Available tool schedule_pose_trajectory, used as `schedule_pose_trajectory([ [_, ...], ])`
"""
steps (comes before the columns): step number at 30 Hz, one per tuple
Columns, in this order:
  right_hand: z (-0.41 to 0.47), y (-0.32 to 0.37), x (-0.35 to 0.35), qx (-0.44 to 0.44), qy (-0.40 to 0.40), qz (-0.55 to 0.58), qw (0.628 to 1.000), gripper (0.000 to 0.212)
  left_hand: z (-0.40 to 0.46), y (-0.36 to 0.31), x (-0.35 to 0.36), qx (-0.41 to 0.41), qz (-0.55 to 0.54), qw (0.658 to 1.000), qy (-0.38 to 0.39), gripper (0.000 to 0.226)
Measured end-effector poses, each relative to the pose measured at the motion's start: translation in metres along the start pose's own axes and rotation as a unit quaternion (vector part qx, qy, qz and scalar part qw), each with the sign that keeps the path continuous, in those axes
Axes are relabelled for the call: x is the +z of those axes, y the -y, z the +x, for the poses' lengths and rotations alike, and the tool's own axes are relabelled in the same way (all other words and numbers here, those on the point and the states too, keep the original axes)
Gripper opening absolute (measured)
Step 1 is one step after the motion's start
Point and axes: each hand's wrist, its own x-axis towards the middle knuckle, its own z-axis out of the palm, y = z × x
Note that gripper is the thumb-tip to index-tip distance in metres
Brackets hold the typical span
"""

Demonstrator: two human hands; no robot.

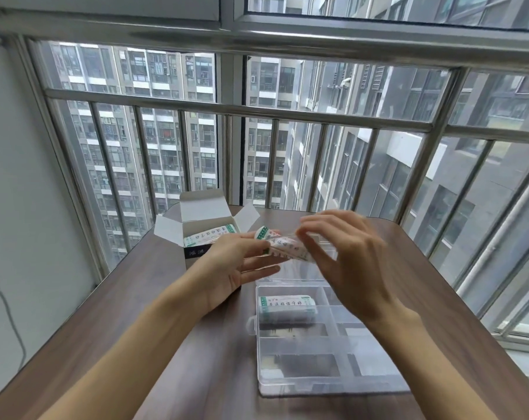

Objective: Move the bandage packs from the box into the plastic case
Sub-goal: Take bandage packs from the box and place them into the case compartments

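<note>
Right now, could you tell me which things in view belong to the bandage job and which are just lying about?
Belonging to the job:
- open box
- bandage pack in the box
- bandage pack held by left hand and right hand
- plastic case
- bandage pack in the case

Just there:
- wooden table
- cable on the wall

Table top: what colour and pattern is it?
Dark brown wood grain on the table, seen in the head view.

Surface: dark wood-grain, smooth, faint sheen. Box: matt white card inside, black printed face. Case: clear glossy plastic. Packs: shiny film wrap, printed. Railing: brushed steel, glossy.
</note>
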Motion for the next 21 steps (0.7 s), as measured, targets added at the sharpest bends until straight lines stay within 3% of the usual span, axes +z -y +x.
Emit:
schedule_pose_trajectory([
  [2, -0.001, -0.002, 0.001, -0.036, 0.051, -0.025, 0.998, 0.012, -0.001, -0.001, 0.0, -0.005, -0.047, 0.999, 0.005, 0.024],
  [5, -0.001, -0.002, 0.002, -0.023, 0.088, -0.021, 0.996, 0.012, -0.001, -0.003, -0.002, -0.005, -0.076, 0.997, 0.031, 0.031],
  [8, -0.001, 0.004, 0.004, -0.005, 0.106, 0.011, 0.994, 0.011, 0.001, 0.002, -0.002, 0.034, 0.03, 0.999, 0.013, 0.021],
  [9, 0.001, 0.007, 0.003, 0.038, 0.11, 0.062, 0.991, 0.013, 0.002, 0.005, -0.002, 0.056, 0.079, 0.995, 0.004, 0.019],
  [10, 0.004, 0.009, 0.001, 0.112, 0.118, 0.133, 0.978, 0.016, 0.003, 0.007, -0.002, 0.075, 0.118, 0.99, -0.002, 0.017],
  [12, 0.007, 0.009, -0.002, 0.275, 0.18, 0.265, 0.907, 0.021, 0.003, 0.012, -0.002, 0.092, 0.151, 0.984, -0.001, 0.014],
  [15, 0.004, -0.002, -0.004, 0.372, 0.29, 0.333, 0.817, 0.026, 0.006, 0.019, -0.002, 0.097, 0.201, 0.975, 0.012, 0.016],
  [18, 0.0, -0.009, -0.005, 0.37, 0.328, 0.315, 0.81, 0.024, 0.012, 0.024, -0.009, 0.13, 0.332, 0.934, 0.002, 0.013],
  [21, -0.003, -0.009, -0.003, 0.35, 0.379, 0.261, 0.816, 0.021, 0.013, 0.025, -0.017, 0.169, 0.538, 0.825, -0.05, 0.011],
])
